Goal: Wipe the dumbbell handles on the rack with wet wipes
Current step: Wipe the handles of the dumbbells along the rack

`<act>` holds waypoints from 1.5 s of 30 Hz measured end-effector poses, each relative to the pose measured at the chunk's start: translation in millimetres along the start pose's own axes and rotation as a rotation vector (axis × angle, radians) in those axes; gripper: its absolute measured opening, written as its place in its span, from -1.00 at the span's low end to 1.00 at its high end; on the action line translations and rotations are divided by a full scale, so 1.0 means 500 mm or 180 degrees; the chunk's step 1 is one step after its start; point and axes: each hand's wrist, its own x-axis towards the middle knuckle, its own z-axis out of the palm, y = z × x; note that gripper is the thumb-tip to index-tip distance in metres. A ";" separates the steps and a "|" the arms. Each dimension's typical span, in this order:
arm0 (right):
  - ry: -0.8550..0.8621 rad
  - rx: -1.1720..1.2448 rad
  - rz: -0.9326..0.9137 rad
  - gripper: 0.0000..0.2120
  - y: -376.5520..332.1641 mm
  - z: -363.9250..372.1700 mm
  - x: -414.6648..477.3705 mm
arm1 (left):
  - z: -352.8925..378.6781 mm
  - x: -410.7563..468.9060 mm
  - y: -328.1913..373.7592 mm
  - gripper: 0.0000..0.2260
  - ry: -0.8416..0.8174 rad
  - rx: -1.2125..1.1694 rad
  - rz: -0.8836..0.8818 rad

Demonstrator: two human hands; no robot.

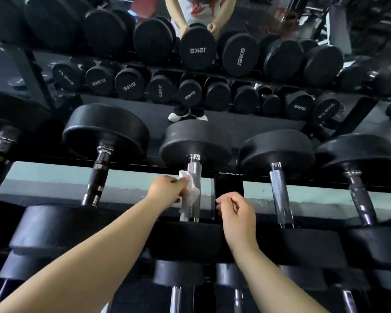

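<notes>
While both forearms reach up over the front edge of the rack [228, 188], the work sits about mid-row. Nearest lie the black front heads of the dumbbells, lined along that front edge. Just past them the left hand [167, 188] comes in from the left, wrist cocked outward. Its fingers are curled and pinch a crumpled white wet wipe [191, 185] against the left side of the middle dumbbell's chrome handle [193, 170]. The wipe drapes part-way round the bar, probably so that one stroke along it cleans more than one face.

The right hand [235, 211] hovers just beside that handle, at the rack's dark upright, fingers loosely curled and holding nothing that shows. I judge it idle, placed to steady the dumbbell if needed. Whether it touches the upright I cannot tell. The right neighbouring handle [280, 195] and the left neighbouring handle [97, 175] lie apart from both hands.

Farther back, the dumbbell's rear head [194, 141] rests at the back edge. Behind it a mirror [122, 114] shows the rack reversed.
</notes>
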 end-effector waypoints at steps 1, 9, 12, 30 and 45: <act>0.0023 0.0011 0.0002 -0.75 0.000 0.000 0.000 | 0.001 -0.004 0.002 -0.61 -0.0052 0.0311 0.0079; 0.0078 0.0012 -0.0011 -0.82 0.007 0.003 0.003 | 0.003 0.014 0.028 -0.81 -0.0112 -0.0196 0.0194; 0.0001 0.0024 -0.0006 -0.82 0.005 0.001 0.004 | 0.009 0.016 0.016 -0.79 -0.0048 -0.0688 0.0095; -0.0127 0.0043 0.0174 -0.80 0.003 -0.001 0.006 | -0.021 0.009 0.022 -0.90 -0.0448 0.0414 0.0383; -0.0189 0.0037 0.0139 -0.82 -0.003 -0.001 0.006 | 0.004 0.013 0.006 -0.70 -0.0023 -0.0221 0.0629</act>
